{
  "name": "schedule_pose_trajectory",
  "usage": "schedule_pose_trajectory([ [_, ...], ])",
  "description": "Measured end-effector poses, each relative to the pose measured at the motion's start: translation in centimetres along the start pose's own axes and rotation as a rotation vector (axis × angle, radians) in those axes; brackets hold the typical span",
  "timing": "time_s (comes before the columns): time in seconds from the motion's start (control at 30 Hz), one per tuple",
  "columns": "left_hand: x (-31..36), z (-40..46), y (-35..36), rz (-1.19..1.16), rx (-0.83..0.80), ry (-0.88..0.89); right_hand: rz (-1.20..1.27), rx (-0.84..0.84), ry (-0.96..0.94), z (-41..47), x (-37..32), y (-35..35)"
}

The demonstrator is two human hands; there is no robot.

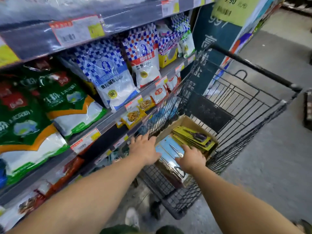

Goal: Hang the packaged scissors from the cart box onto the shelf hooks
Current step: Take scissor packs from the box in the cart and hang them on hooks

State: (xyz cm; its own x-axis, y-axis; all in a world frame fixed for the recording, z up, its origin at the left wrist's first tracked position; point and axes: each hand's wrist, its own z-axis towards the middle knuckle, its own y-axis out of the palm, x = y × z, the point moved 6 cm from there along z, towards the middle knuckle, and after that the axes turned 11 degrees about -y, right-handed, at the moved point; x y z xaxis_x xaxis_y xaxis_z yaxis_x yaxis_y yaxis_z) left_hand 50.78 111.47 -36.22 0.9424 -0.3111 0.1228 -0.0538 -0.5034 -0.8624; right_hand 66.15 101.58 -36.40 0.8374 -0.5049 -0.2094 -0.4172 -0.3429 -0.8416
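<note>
A cardboard box (185,121) lies in the black wire cart (236,102). It holds a stack of blue-backed scissors packs (168,147) near me and a stack of yellow-backed scissors packs (190,137) farther off. My left hand (143,149) rests on the near left edge of the cart and box, fingers spread toward the shelf. My right hand (191,159) lies flat on the blue packs with its fingers on the top one; whether it grips is unclear. No shelf hooks are in view.
Shelves (108,120) at my left carry bags of flour and starch, with price tags along the edges. A dark pillar (216,53) with a yellow sign stands behind the cart. Grey floor (270,166) opens to the right.
</note>
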Motion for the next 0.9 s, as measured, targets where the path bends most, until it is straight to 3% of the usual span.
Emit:
schedule_pose_trajectory([
  [0.23,-0.2,3.5,1.7,-0.068,-0.063,-0.097,-0.045,-0.162,-0.024,5.2,2.4,0.8],
  [0.6,4.1,5.3,8.7,-0.195,-0.196,-0.458,-0.205,-0.403,-0.241,15.0,8.0,3.4],
  [0.9,7.7,8.0,14.5,-0.364,-0.247,-0.524,-0.064,-0.54,-0.294,19.1,11.5,11.6],
])
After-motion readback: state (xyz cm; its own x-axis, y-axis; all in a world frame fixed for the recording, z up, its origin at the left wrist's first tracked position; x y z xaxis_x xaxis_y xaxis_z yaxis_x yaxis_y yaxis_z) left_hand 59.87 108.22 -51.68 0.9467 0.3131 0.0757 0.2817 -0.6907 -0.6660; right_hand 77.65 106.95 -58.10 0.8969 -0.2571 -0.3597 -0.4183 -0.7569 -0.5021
